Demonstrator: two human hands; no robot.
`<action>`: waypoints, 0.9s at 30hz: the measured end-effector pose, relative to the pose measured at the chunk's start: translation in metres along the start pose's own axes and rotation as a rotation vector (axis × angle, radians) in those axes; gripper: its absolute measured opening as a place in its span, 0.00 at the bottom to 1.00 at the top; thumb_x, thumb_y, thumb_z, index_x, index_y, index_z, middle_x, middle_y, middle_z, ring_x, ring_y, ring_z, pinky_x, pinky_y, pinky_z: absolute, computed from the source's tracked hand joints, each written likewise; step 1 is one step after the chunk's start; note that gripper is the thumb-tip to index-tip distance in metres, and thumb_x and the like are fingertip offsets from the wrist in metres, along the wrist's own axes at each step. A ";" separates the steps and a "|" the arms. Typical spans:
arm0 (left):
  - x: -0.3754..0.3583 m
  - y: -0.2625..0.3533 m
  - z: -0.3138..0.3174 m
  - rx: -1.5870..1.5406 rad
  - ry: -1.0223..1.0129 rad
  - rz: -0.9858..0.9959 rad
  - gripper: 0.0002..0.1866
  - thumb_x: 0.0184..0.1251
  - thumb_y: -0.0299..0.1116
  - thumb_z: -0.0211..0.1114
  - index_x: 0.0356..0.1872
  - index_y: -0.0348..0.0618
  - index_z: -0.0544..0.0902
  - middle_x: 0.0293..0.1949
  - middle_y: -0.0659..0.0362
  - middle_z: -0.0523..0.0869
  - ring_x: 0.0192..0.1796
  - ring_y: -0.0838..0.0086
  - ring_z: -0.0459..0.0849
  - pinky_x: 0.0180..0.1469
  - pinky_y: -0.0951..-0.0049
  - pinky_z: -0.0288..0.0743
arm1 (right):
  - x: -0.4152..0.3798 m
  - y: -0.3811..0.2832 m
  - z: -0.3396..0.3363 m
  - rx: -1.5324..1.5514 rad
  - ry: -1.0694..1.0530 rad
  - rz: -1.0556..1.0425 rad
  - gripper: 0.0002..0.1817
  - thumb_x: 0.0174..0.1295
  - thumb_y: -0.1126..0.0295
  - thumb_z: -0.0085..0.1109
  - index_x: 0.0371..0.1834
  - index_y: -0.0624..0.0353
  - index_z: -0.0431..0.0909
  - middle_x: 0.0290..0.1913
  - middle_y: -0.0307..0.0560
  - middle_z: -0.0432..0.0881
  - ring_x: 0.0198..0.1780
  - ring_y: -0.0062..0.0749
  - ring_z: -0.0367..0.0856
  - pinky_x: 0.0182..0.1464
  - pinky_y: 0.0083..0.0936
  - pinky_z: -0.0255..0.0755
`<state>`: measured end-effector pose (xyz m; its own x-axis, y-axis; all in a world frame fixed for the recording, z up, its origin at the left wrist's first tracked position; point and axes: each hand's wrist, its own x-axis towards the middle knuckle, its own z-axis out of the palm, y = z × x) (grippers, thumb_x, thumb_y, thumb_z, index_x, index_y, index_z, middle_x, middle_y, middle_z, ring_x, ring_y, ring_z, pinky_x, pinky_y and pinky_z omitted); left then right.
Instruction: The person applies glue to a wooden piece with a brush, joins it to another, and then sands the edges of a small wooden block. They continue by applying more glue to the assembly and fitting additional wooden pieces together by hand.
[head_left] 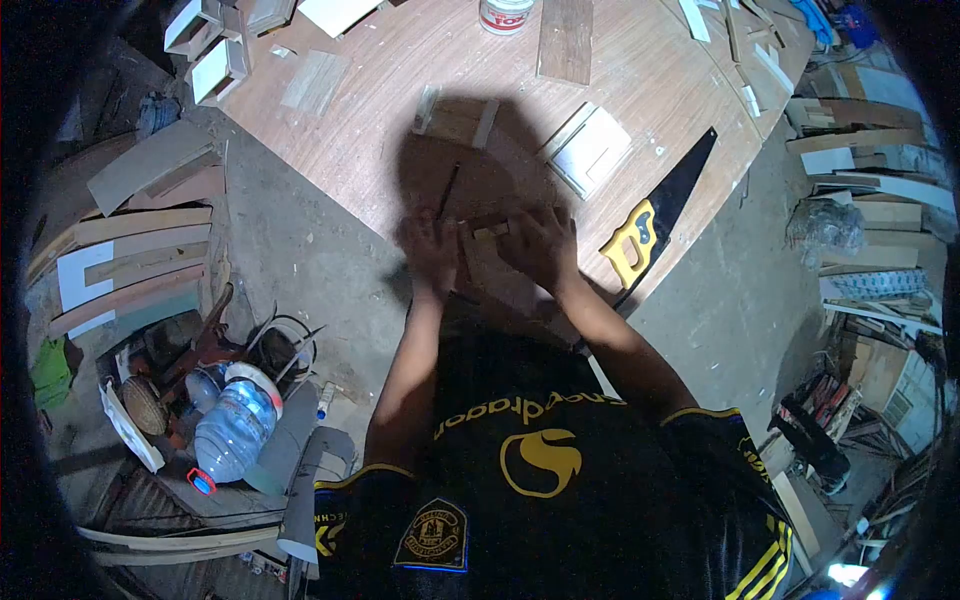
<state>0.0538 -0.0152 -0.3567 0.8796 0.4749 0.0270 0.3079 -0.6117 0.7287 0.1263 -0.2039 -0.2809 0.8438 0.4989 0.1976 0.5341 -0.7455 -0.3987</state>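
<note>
My left hand (431,255) lies at the near edge of the wooden table, in shadow, fingers stretched out and slightly apart. Just beyond its fingertips is a thin dark stick (450,188), perhaps a pencil. My right hand (542,245) is bent inward, its fingertips on a small pale wood piece (490,231) between the hands. Shadow hides much of that piece and its underside. Farther in lies a wooden panel with pale end strips (457,121). Right of it sits a white-faced framed board (592,152).
A yellow-handled handsaw (630,243) lies along the table's right edge. At the far side are a white tub (506,15), a flat board (565,42) and box-like frames (217,68). Wood offcuts (150,250) and a large plastic bottle (237,430) stand at left; more offcuts (870,215) at right.
</note>
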 end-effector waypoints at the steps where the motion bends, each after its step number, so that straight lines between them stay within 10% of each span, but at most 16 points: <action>1: 0.003 -0.004 -0.008 0.001 0.002 -0.003 0.30 0.63 0.47 0.63 0.60 0.37 0.71 0.54 0.40 0.73 0.58 0.49 0.71 0.61 0.50 0.63 | -0.001 0.000 -0.005 -0.002 -0.021 0.031 0.16 0.48 0.62 0.69 0.41 0.49 0.83 0.44 0.46 0.80 0.46 0.46 0.77 0.49 0.45 0.73; 6: 0.002 -0.004 -0.032 -0.358 -0.003 -0.302 0.25 0.67 0.44 0.62 0.56 0.35 0.73 0.47 0.50 0.80 0.48 0.63 0.78 0.54 0.63 0.71 | -0.011 0.026 -0.003 0.323 -0.068 0.298 0.20 0.51 0.62 0.68 0.48 0.54 0.79 0.47 0.47 0.80 0.51 0.46 0.76 0.55 0.38 0.71; 11: -0.009 -0.009 -0.020 -0.209 -0.022 -0.151 0.26 0.65 0.39 0.66 0.57 0.35 0.70 0.48 0.51 0.79 0.50 0.64 0.78 0.56 0.63 0.71 | -0.007 0.034 -0.013 0.675 -0.256 0.577 0.18 0.59 0.68 0.62 0.51 0.60 0.75 0.48 0.47 0.81 0.50 0.38 0.79 0.54 0.29 0.73; 27: -0.013 0.044 0.000 -0.014 -0.013 -0.086 0.39 0.53 0.41 0.74 0.64 0.38 0.64 0.52 0.43 0.74 0.53 0.50 0.75 0.58 0.52 0.68 | 0.007 0.011 0.010 0.106 -0.336 0.462 0.24 0.58 0.48 0.62 0.52 0.52 0.79 0.41 0.49 0.86 0.47 0.45 0.83 0.49 0.40 0.75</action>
<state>0.0558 -0.0485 -0.3245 0.8549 0.5169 -0.0447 0.3772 -0.5602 0.7375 0.1377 -0.2039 -0.2932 0.9164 0.2581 -0.3059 0.0920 -0.8796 -0.4666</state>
